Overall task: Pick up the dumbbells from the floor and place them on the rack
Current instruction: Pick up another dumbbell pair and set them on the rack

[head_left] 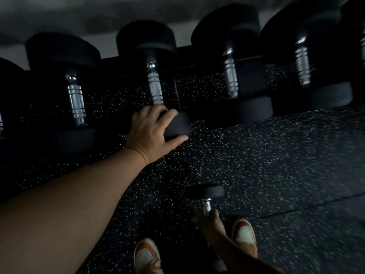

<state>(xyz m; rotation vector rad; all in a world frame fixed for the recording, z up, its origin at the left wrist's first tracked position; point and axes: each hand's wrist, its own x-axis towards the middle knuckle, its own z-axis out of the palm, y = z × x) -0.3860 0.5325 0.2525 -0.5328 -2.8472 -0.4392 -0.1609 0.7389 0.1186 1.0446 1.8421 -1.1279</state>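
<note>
A black dumbbell with a chrome handle (pixel 155 88) lies in a row with others, raised above the floor; the dark rack under them is hard to make out. My left hand (pixel 152 131) reaches forward and clasps its near rubber head (pixel 178 125), fingers over the top and thumb underneath. Low down by my feet, my right hand (pixel 212 220) is wrapped around the handle of a smaller dumbbell (pixel 205 191), which hangs above the floor with one head pointing forward. Its other head is hidden behind my wrist.
More dumbbells flank the held one: one to the left (pixel 76 103), two to the right (pixel 230 76) (pixel 302 66). Speckled black rubber floor (pixel 276 155) stretches below. My orange-and-white shoes (pixel 147 256) (pixel 245 234) stand at the bottom edge.
</note>
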